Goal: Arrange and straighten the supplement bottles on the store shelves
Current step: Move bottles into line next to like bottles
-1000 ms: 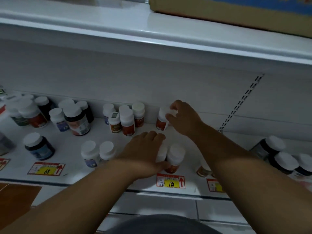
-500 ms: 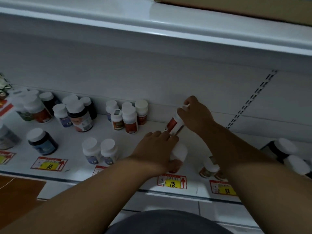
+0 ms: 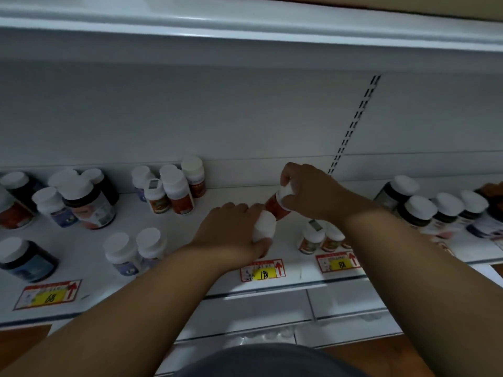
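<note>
Gripping a red-labelled bottle (image 3: 276, 206) by its white cap, the right hand (image 3: 310, 191) holds it tilted above the shelf (image 3: 81, 240), mid-depth. Left hand (image 3: 231, 232) is wrapped round a second white-capped bottle (image 3: 263, 225) standing at the front edge, above the "198" price tag (image 3: 262, 270); the two bottles touch or nearly so. Two small bottles (image 3: 321, 236) stand just right, behind the "88" tag (image 3: 339, 263). A tidy cluster (image 3: 171, 186) sits at the back. Left groups look loose and uneven; right-side dark bottles (image 3: 430, 208) lean. Judged: early-to-middle, most straightening still ahead.
</note>
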Action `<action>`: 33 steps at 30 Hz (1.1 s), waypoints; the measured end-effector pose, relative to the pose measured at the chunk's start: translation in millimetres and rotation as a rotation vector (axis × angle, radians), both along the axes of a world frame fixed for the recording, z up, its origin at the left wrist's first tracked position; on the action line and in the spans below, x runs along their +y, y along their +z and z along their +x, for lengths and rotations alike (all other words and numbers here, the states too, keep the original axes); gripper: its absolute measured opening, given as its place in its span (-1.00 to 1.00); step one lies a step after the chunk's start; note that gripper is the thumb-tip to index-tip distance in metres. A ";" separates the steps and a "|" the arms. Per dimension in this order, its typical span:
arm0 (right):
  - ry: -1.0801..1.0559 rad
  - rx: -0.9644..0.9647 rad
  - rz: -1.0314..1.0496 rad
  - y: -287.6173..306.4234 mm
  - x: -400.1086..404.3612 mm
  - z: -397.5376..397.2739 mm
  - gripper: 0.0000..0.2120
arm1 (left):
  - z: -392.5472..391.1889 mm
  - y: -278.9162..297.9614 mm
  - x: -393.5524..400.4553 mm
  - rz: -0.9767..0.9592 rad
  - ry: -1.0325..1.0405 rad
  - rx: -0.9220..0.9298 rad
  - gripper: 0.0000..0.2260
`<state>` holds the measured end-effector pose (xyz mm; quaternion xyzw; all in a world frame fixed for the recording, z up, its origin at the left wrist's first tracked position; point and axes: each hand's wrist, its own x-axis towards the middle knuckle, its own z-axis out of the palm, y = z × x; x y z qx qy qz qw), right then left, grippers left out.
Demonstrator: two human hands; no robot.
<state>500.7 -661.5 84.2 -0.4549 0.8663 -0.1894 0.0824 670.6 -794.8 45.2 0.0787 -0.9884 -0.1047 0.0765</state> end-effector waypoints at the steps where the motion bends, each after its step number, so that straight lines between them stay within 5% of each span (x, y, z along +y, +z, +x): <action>1: 0.022 -0.014 0.017 -1.4 1.4 4.4 -0.73 | -0.2 -0.7 0.6 0.001 0.008 0.007 -0.42; 8: 0.133 0.000 0.153 -9.6 3.5 20.2 -0.85 | -2.8 -5.8 -1.3 0.054 0.032 0.013 -0.44; 13: 0.175 -0.033 0.242 -7.2 1.7 27.9 -0.51 | -3.6 -6.5 -0.6 0.046 0.038 0.020 -0.43; 24: 0.215 -0.065 0.253 -0.2 5.3 38.2 -0.68 | -2.5 -10.9 -4.7 0.030 0.024 0.029 -0.45; 33: 0.277 -0.086 0.333 14.5 -6.3 36.9 -0.39 | 1.6 1.7 -6.5 0.032 0.008 0.020 -0.37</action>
